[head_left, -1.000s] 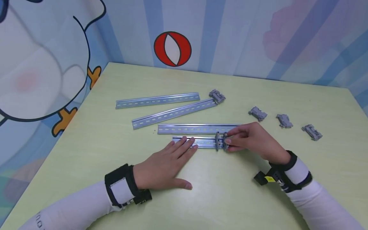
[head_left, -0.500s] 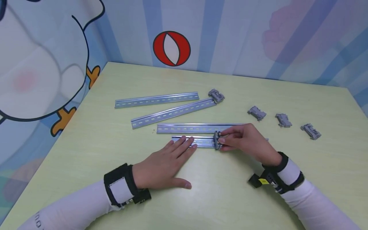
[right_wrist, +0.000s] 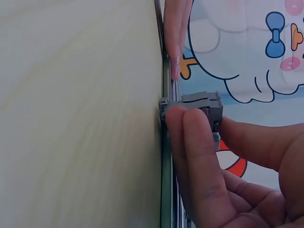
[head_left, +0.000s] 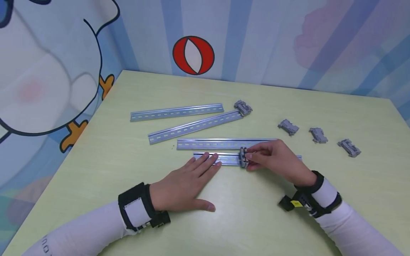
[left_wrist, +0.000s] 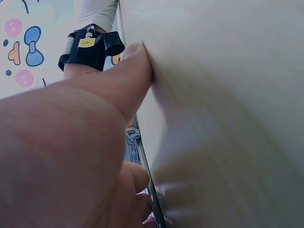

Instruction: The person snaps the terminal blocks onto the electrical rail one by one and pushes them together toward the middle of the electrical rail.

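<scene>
My left hand (head_left: pixel 184 185) lies flat with straight fingers, its fingertips on the left part of the nearest slotted metal DIN rail (head_left: pixel 230 159). My right hand (head_left: pixel 278 160) pinches a grey terminal block (right_wrist: pixel 209 107) that stands upright on that rail, thumb on one side and fingers on the other. In the head view a grey terminal block (head_left: pixel 242 157) stands close against the fingertips; the held one is mostly hidden there. From the left wrist, my left hand's thumb (left_wrist: pixel 135 66) fills much of the view, with a bit of grey block (left_wrist: pixel 133 142) behind it.
Just behind lies a longer rail (head_left: pixel 208 144), with a slanted rail (head_left: pixel 195 126) and another rail (head_left: pixel 176 112) farther back. One terminal block (head_left: pixel 243 107) rests at the slanted rail's right end. Three more blocks (head_left: pixel 318 135) lie to the right. A printed wall borders the table (head_left: pixel 346 199).
My right hand has slid leftward along the rail with its terminal block, closing the gap to the block on the left; both now sit together. My left hand stays in place.
</scene>
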### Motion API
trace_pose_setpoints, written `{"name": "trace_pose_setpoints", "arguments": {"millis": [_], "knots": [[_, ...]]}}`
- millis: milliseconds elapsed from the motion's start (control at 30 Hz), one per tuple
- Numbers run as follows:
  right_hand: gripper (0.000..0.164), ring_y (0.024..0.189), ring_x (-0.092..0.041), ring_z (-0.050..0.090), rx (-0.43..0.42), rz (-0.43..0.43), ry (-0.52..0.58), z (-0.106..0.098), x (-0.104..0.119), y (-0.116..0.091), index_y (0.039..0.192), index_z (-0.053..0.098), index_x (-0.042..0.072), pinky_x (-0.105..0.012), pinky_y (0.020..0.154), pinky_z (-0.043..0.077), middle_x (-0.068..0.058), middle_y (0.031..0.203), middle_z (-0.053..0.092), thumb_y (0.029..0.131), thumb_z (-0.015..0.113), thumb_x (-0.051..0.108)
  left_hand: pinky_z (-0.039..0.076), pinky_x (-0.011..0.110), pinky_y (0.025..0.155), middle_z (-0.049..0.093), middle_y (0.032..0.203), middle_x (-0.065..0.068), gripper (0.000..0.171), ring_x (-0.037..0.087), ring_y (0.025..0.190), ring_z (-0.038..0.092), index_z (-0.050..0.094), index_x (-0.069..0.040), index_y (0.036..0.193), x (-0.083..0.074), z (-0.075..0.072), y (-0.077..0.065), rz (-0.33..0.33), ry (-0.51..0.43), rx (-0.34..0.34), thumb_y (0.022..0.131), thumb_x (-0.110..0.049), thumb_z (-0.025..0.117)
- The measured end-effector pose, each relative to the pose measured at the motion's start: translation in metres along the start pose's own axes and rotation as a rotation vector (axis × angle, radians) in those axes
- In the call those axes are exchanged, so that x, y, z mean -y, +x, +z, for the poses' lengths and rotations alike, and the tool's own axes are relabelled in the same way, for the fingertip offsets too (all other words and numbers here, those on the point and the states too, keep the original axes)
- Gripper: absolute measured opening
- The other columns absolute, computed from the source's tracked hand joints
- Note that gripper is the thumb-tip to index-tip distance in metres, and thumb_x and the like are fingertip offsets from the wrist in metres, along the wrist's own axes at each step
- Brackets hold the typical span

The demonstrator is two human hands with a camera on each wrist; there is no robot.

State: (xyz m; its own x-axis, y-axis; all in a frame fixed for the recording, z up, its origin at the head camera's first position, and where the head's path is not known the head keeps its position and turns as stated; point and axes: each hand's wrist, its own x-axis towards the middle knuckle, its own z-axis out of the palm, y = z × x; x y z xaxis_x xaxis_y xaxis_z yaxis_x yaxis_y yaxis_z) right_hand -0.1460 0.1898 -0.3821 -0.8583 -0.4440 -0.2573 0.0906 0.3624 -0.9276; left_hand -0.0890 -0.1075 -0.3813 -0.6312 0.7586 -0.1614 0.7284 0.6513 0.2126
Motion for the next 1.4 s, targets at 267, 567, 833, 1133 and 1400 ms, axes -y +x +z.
{"name": "trace_pose_setpoints", "arguments": {"millis": [267,567,833,1133,1400], "knots": [[0.031,0.086,-0.028,0.072,0.003,-0.036,0.007,0.001,0.002,0.002,0.115,0.065,-0.004,-0.037,0.076,0.058,-0.018,0.098,0.072,0.096,0.063,0.020,0.011,0.046,0.119,-0.003,0.164,0.009,0.104,0.028,0.150,-0.002,0.006,-0.011,0.158,0.001,0.000,0.000,-0.008,0.000,-0.014,0.086,-0.074,0.048],[0.032,0.084,-0.030,0.072,-0.033,-0.019,-0.030,-0.003,0.007,-0.003,0.114,0.067,-0.001,-0.038,0.074,0.059,-0.016,0.094,0.073,0.096,0.064,0.025,0.011,0.046,0.119,-0.002,0.164,0.009,0.104,0.028,0.150,-0.002,0.006,-0.011,0.158,0.002,0.004,0.002,0.005,0.000,-0.019,0.086,-0.074,0.048],[0.034,0.090,-0.027,0.071,-0.135,-0.107,-0.224,-0.037,0.022,-0.021,0.118,0.064,0.000,-0.037,0.077,0.058,-0.016,0.103,0.071,0.098,0.059,0.027,0.012,0.047,0.119,-0.001,0.164,0.009,0.104,0.027,0.151,-0.001,0.007,-0.010,0.158,0.001,0.002,0.001,0.009,-0.014,-0.021,0.086,-0.073,0.050],[0.033,0.087,-0.014,0.072,-0.409,-0.104,-0.353,-0.087,0.043,-0.057,0.120,0.065,0.009,-0.027,0.074,0.057,-0.006,0.104,0.073,0.097,0.059,0.032,0.012,0.047,0.119,0.000,0.164,0.009,0.104,0.028,0.151,0.001,0.008,-0.010,0.158,-0.001,0.002,0.001,0.008,-0.016,-0.022,0.086,-0.072,0.050],[0.042,0.076,0.010,0.061,-0.644,-0.072,-0.582,-0.129,0.037,-0.081,0.126,0.062,0.001,-0.010,0.063,0.050,0.008,0.098,0.069,0.098,0.058,0.032,0.012,0.047,0.119,0.000,0.164,0.009,0.104,0.027,0.151,0.000,0.008,-0.010,0.158,-0.001,0.001,0.001,0.004,-0.017,-0.022,0.086,-0.072,0.050]]}}
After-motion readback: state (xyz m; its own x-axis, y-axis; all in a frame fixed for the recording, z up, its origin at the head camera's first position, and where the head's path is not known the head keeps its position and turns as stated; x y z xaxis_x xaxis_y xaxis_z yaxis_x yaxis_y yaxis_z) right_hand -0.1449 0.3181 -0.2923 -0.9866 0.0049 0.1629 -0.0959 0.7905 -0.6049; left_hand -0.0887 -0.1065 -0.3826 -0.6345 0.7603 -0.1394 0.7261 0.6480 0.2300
